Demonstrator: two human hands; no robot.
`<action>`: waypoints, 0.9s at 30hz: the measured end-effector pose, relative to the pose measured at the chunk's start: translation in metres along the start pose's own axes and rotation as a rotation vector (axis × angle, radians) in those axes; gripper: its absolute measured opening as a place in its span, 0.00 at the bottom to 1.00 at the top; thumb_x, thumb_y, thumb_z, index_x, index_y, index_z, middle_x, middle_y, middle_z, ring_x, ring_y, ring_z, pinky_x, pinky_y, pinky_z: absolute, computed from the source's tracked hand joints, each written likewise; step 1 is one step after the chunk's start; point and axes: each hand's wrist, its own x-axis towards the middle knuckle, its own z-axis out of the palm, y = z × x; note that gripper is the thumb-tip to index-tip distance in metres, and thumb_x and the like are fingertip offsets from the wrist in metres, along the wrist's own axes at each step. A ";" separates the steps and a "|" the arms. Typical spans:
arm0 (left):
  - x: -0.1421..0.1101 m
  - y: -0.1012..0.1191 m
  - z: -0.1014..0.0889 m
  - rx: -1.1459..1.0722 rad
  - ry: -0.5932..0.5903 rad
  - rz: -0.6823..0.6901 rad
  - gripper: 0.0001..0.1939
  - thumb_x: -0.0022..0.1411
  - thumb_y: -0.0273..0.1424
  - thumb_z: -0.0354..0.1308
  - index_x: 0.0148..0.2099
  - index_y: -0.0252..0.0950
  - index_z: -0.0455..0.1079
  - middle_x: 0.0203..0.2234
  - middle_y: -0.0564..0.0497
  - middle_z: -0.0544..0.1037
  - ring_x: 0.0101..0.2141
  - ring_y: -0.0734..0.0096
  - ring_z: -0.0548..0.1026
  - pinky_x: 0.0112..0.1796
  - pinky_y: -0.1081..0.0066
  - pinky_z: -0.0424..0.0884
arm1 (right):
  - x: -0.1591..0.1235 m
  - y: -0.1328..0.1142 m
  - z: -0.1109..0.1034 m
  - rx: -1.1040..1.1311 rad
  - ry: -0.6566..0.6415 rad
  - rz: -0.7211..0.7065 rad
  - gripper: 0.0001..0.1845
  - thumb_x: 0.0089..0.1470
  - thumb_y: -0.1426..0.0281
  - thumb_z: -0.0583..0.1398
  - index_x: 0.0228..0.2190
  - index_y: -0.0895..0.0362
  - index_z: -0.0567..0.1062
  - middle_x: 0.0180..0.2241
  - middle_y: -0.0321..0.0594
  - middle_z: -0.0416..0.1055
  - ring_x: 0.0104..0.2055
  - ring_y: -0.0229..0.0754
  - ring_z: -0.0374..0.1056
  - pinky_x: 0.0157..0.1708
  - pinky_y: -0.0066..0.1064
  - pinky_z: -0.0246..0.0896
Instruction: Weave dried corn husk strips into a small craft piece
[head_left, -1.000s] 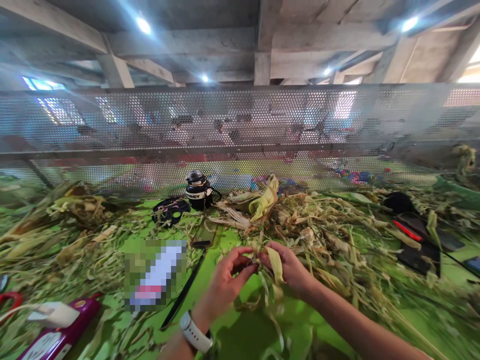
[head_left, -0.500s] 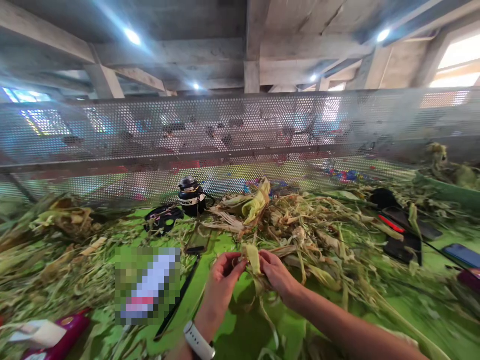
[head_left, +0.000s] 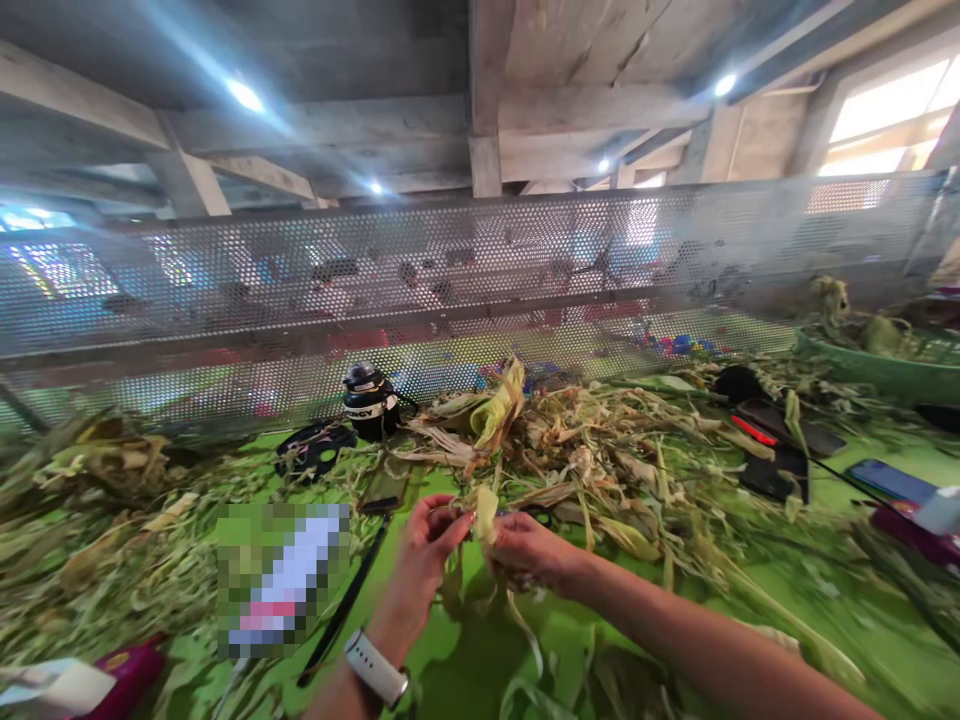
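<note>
Between my two hands is a pale yellow-green corn husk (head_left: 486, 514), held above the green table (head_left: 480, 650). My left hand (head_left: 433, 528), with a white watch (head_left: 376, 668) on its wrist, pinches the husk's left side. Fingers of my right hand (head_left: 534, 548) are closed on its right side, and thin strips dangle below them. Just beyond my hands lies a heap of dried husks (head_left: 592, 450), with a larger folded yellow husk (head_left: 498, 408) standing up from it.
A black bottle (head_left: 369, 405) stands against the perforated metal screen (head_left: 450, 270). Shredded husk strips (head_left: 90, 540) cover the left side. A blurred-out pale object (head_left: 289, 580) lies left of a black rod (head_left: 346, 600). Rightward are a phone (head_left: 892, 482) and a green basket (head_left: 877, 362).
The view has turned slightly right, so most things sit further left. My right hand has turned, its fingers now closer around the husk, which stands more edge-on.
</note>
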 end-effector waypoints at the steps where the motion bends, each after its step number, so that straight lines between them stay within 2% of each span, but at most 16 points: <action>1: 0.000 0.001 0.001 0.004 0.000 0.002 0.22 0.39 0.34 0.69 0.37 0.36 0.65 0.26 0.54 0.77 0.28 0.70 0.74 0.30 0.73 0.67 | 0.000 0.000 0.000 0.030 0.008 -0.017 0.30 0.38 0.43 0.60 0.16 0.59 0.66 0.09 0.25 0.54 0.09 0.26 0.46 0.10 0.22 0.38; 5: 0.001 0.002 0.002 0.015 -0.014 0.070 0.17 0.40 0.32 0.69 0.34 0.35 0.69 0.27 0.53 0.78 0.31 0.71 0.74 0.36 0.74 0.68 | 0.001 0.001 0.002 0.236 0.048 -0.027 0.29 0.44 0.42 0.55 0.17 0.56 0.61 0.07 0.23 0.50 0.08 0.27 0.39 0.10 0.22 0.35; 7: 0.002 0.001 0.001 0.016 -0.014 0.096 0.15 0.42 0.32 0.68 0.34 0.35 0.71 0.29 0.52 0.78 0.33 0.72 0.74 0.37 0.74 0.68 | 0.001 0.003 0.005 0.266 0.084 0.007 0.27 0.44 0.44 0.56 0.18 0.56 0.62 0.08 0.24 0.53 0.09 0.27 0.40 0.10 0.23 0.35; 9: 0.004 -0.002 -0.001 0.007 -0.017 0.084 0.15 0.43 0.32 0.67 0.36 0.35 0.72 0.32 0.51 0.79 0.34 0.70 0.74 0.38 0.74 0.68 | 0.000 0.006 0.008 0.176 0.138 -0.010 0.27 0.43 0.45 0.58 0.19 0.57 0.65 0.11 0.25 0.56 0.10 0.27 0.44 0.12 0.23 0.38; 12: 0.007 -0.005 -0.004 0.009 -0.010 0.090 0.15 0.45 0.33 0.66 0.37 0.35 0.72 0.32 0.50 0.79 0.33 0.69 0.74 0.37 0.73 0.69 | -0.002 0.009 0.016 0.025 0.169 -0.122 0.25 0.39 0.50 0.65 0.19 0.59 0.67 0.13 0.27 0.57 0.14 0.27 0.49 0.15 0.23 0.42; 15: 0.010 -0.007 -0.007 0.047 0.057 0.165 0.15 0.44 0.34 0.66 0.35 0.34 0.73 0.29 0.51 0.78 0.32 0.70 0.74 0.35 0.74 0.68 | -0.004 0.011 0.026 0.022 0.163 -0.172 0.23 0.37 0.54 0.67 0.19 0.60 0.67 0.15 0.28 0.60 0.17 0.29 0.53 0.19 0.23 0.47; 18: 0.012 -0.008 -0.009 0.058 0.113 0.195 0.14 0.44 0.35 0.66 0.34 0.34 0.72 0.26 0.53 0.77 0.27 0.73 0.72 0.30 0.75 0.67 | -0.007 0.013 0.035 0.241 0.154 -0.002 0.21 0.44 0.53 0.61 0.21 0.59 0.66 0.17 0.30 0.61 0.17 0.30 0.56 0.19 0.24 0.51; 20: 0.015 -0.010 -0.010 0.057 0.127 0.212 0.14 0.44 0.35 0.66 0.34 0.34 0.71 0.24 0.54 0.75 0.24 0.74 0.70 0.28 0.76 0.66 | -0.009 0.013 0.039 0.305 0.111 0.102 0.20 0.49 0.53 0.56 0.23 0.57 0.65 0.16 0.28 0.58 0.15 0.29 0.52 0.17 0.23 0.49; 21: 0.015 -0.010 -0.010 0.064 0.135 0.222 0.14 0.44 0.35 0.66 0.34 0.33 0.71 0.23 0.54 0.75 0.24 0.74 0.70 0.27 0.76 0.65 | -0.010 0.012 0.039 0.231 0.095 0.103 0.20 0.51 0.53 0.54 0.23 0.57 0.65 0.15 0.27 0.56 0.14 0.29 0.49 0.16 0.23 0.47; 23: 0.017 -0.010 -0.011 0.097 0.157 0.254 0.13 0.44 0.33 0.65 0.34 0.33 0.72 0.23 0.53 0.75 0.25 0.74 0.70 0.28 0.76 0.65 | -0.013 0.007 0.036 -0.142 0.125 -0.051 0.20 0.53 0.53 0.53 0.23 0.56 0.65 0.15 0.27 0.53 0.15 0.30 0.48 0.16 0.23 0.46; 25: 0.016 -0.008 -0.009 0.157 0.152 0.278 0.12 0.44 0.32 0.65 0.33 0.33 0.73 0.26 0.51 0.77 0.27 0.72 0.71 0.31 0.75 0.66 | -0.015 -0.003 0.029 -0.656 0.220 -0.339 0.20 0.54 0.56 0.54 0.20 0.57 0.66 0.17 0.31 0.57 0.19 0.33 0.53 0.21 0.25 0.50; 27: 0.013 -0.005 -0.007 0.217 0.076 0.290 0.10 0.45 0.32 0.64 0.33 0.33 0.75 0.28 0.50 0.78 0.29 0.69 0.72 0.33 0.73 0.66 | -0.018 -0.017 0.020 -1.048 0.334 -0.624 0.19 0.56 0.60 0.53 0.20 0.57 0.68 0.22 0.36 0.62 0.26 0.36 0.58 0.28 0.27 0.55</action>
